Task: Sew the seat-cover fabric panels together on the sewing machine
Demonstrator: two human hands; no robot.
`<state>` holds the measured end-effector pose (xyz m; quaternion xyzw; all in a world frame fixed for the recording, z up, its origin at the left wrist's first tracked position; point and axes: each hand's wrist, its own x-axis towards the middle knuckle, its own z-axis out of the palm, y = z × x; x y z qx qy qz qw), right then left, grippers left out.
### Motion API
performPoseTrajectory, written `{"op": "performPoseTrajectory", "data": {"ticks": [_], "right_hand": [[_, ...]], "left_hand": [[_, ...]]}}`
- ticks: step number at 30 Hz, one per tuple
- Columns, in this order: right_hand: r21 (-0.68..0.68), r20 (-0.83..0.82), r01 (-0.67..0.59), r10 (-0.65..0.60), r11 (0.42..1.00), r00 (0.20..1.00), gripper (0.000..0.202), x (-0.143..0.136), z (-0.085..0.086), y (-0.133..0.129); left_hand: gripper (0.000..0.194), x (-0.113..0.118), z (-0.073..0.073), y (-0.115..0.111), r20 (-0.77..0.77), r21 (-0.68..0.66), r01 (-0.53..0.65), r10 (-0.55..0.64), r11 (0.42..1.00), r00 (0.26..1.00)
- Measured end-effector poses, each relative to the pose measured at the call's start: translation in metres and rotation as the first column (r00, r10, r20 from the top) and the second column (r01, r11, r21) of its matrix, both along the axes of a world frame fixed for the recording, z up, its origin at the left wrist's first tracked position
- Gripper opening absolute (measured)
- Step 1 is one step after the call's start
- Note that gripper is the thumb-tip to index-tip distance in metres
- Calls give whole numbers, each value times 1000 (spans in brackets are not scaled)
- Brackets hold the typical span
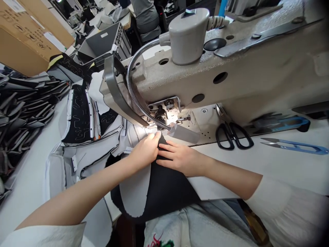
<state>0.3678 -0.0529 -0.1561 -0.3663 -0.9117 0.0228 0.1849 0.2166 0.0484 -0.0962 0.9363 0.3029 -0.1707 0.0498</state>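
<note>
Just in front of the lit needle area of a sewing machine (159,82), my left hand (146,151) is closed, its fingers pinching the edge of the black fabric (172,192). Flat on that fabric, to the right, lies my right hand (180,157) with its fingers spread. A pale grey oval piece (136,192) lies on the black fabric below my left hand. The fabric hangs over the table's front edge toward my lap. Joined grey and white padded pieces (89,161) spread to the left of the machine.
Black-handled scissors (232,135) and blue thread snips (298,145) lie on the right of the table (277,168). Stacked dark pieces (25,116) fill the left side. Behind are a grey crate (102,43), a cardboard box (31,37) and a seated person (146,17).
</note>
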Motion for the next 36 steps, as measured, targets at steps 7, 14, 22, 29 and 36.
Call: {"op": "performPoseTrajectory", "data": {"ticks": [7,14,22,29,36], "right_hand": [[-94,23,-218,221,971,975,49,2,8,4],[-286,-66,34,-55,958,996,52,-60,15,11],[-68,-109,64,-71,996,991,54,-33,0,9],[-103,-43,-57,52,993,998,59,-43,5,0],[-62,-97,-141,134,988,986,40,-48,-5,-19]], "left_hand": [[62,-33,23,-5,-225,197,44,1,979,974],[59,-28,50,36,-54,-145,22,-30,989,998],[58,-22,36,14,-21,-139,21,-25,990,999],[45,-3,26,-6,-159,-143,-34,11,989,987],[39,4,13,-11,-200,15,-56,58,998,978]]}}
